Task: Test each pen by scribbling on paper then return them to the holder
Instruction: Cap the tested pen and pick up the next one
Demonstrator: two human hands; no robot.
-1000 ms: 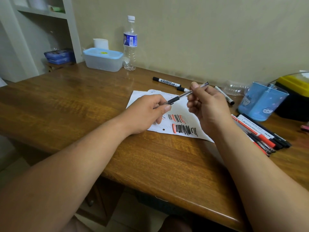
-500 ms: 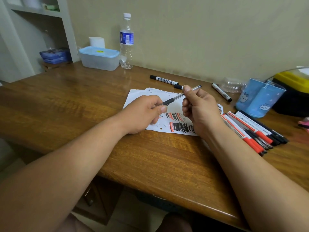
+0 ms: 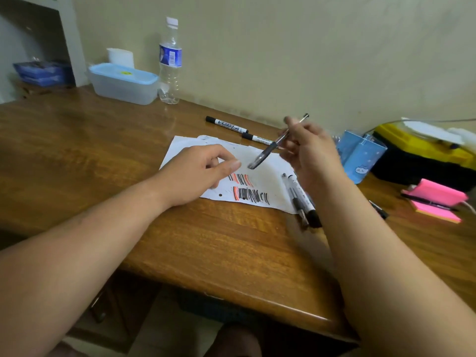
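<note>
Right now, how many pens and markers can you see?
At least 6: one pen in the right hand, two markers behind the paper, two at its right edge, one tip beyond the forearm. More may be hidden.

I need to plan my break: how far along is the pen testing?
Partway. The paper already carries red and black scribbles. The right hand holds a pen above it; the left hand rests on the sheet. Markers lie on the desk, so returning them to the blue holder remains.
</note>
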